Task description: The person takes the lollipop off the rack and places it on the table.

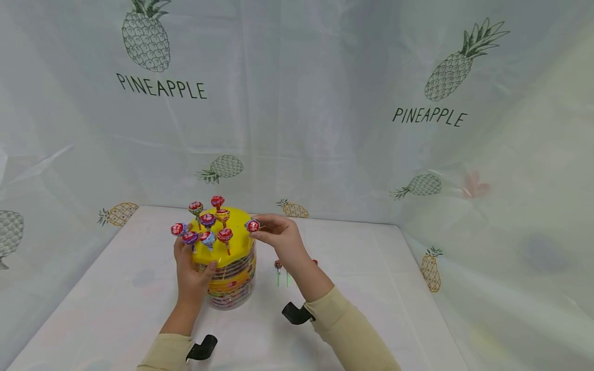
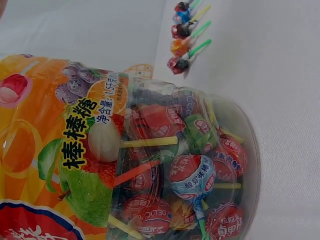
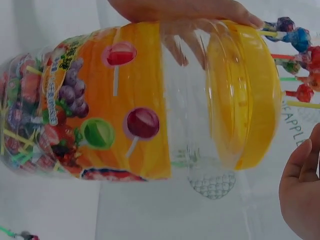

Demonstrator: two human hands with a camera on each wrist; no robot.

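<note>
A clear plastic jar of lollipops [image 2: 195, 165] stands on the table, with an orange fruit label and a yellow lid [image 1: 238, 242]. Several wrapped lollipops [image 1: 208, 238] stand upright in the lid's top. My left hand [image 1: 191, 273] grips the jar's left side near the lid, thumb toward the front; in the right wrist view, the left hand [image 3: 190, 11] lies along the jar wall. Beside the lid's right edge, my right hand [image 1: 284, 239] pinches a red and blue lollipop [image 1: 252, 225] by its stick. Part of the right hand [image 3: 302, 185] shows near the lid in the right wrist view.
To the right of the jar, a row of several loose lollipops [image 2: 182, 35] with green and yellow sticks lies on the white table [image 1: 352, 268]; my right forearm hides some in the head view. A pineapple-print curtain [image 1: 315, 103] hangs behind and beside the table.
</note>
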